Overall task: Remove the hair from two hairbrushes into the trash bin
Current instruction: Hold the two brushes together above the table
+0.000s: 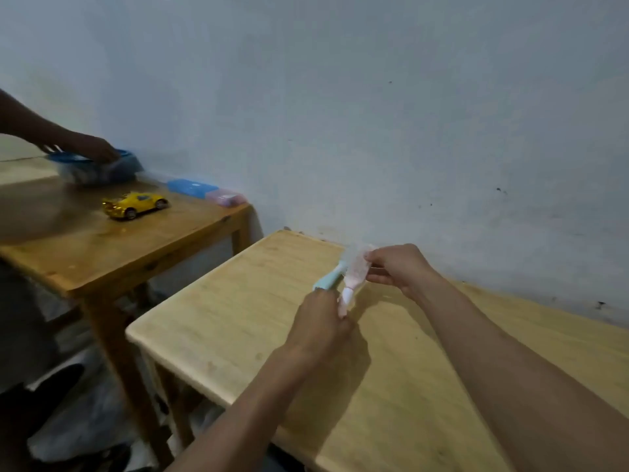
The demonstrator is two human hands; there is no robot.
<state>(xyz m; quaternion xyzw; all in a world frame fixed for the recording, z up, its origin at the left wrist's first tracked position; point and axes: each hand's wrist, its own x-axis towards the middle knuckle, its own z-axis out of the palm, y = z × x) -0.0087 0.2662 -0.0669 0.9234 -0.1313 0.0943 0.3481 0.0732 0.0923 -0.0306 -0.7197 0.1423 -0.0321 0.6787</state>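
Above the pale wooden table (238, 318), the left hand (318, 323) gripped the handles of a light-blue plastic hairbrush (328, 277) and a pink plastic hairbrush (354, 277). The right hand (401, 267) pinched the pink brush's head with curled fingers.

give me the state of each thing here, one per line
left hand: grips both brush handles
right hand: pinches the top of the pink brush
light blue plastic hairbrush: held up off the table, blurred
pink plastic hairbrush: held beside the blue one, hair not discernible
pale wooden table: beneath the hands
yellow toy car: upright on the darker wooden table
blue flat box: lid closed
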